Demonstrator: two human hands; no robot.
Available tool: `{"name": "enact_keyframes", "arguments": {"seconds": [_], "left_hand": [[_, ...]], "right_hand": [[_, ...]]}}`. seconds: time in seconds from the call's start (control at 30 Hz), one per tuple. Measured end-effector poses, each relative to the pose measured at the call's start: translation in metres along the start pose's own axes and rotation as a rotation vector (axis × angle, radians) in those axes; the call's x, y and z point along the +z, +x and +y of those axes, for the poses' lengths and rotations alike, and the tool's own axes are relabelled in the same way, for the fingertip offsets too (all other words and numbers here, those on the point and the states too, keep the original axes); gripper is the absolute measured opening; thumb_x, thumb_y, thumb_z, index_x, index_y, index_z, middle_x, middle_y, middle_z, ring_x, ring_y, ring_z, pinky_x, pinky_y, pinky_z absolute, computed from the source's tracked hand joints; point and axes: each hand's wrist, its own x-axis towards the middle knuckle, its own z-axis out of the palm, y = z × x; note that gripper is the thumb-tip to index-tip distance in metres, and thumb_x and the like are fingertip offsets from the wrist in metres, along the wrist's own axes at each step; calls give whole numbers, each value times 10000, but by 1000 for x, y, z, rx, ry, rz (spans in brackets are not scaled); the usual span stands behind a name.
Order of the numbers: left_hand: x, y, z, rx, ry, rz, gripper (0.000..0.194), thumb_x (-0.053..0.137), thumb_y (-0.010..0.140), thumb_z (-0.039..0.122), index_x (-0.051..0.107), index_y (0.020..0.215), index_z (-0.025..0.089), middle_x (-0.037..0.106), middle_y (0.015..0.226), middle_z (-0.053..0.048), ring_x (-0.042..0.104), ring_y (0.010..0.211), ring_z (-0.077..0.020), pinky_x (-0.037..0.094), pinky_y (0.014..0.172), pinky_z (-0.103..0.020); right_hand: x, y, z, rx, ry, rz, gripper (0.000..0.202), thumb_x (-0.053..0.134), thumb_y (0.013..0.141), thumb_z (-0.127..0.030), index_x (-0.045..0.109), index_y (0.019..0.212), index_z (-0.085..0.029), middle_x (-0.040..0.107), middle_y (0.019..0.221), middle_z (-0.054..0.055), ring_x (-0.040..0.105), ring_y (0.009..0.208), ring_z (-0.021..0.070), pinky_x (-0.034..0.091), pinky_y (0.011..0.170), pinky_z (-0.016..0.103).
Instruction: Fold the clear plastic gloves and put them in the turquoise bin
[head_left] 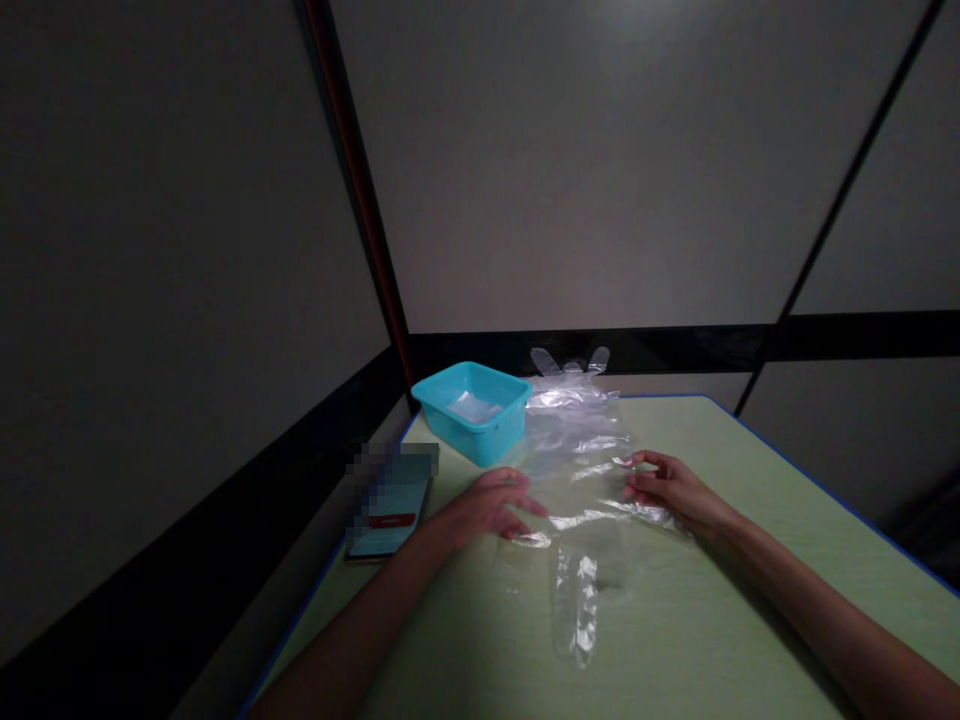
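Observation:
Clear plastic gloves [577, 440] lie spread and overlapping down the middle of the table, with several finger shapes showing at the far end. Nearest to me, a clear plastic glove [585, 600] lies with one finger pointing my way. On its left side is my left hand [499, 505], slightly blurred, its fingers apart and reaching over the plastic. Whether its thumb touches the film is hard to see. From the other side, my right hand [667, 490] pinches an edge of the plastic glove between thumb and fingers.
A turquoise plastic basket [480, 440] with some clear or white plastic inside stands at the back left. A phone-like flat device [394, 500], partly pixelated, lies by the left edge of the pale green table [735, 620]. Wall panels [585, 180] rise behind and to the left.

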Motion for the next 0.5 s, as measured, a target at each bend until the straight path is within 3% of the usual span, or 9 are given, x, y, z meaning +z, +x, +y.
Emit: {"name": "enact_keyframes", "arguments": {"seconds": [0.13,0.33,0.5], "left_hand": [[-2,2,0,-4,-3,95,412,669,620,260,444,952,165,673,811,-90,599,492,-128,372,441,-179],[4,6,1,172,-175,244,410,596,661,227,389,1011,178,661,855,-83,642,669,-175,426,537,-210],[2,11,-4,325,159,613,336,580,651,224,433,949,180,615,844,-51,616,724,-201,458,556,-268]], "right_hand": [[-1,1,1,46,94,51,228,717,589,-168,524,710,-179,640,570,16,589,448,134,482,402,220],[5,-3,-1,86,147,55,203,665,613,-103,493,684,-183,653,660,39,643,573,156,536,490,214],[8,-11,-6,194,26,-98,319,686,583,-95,471,801,-183,659,677,12,642,598,135,525,538,211]]}}
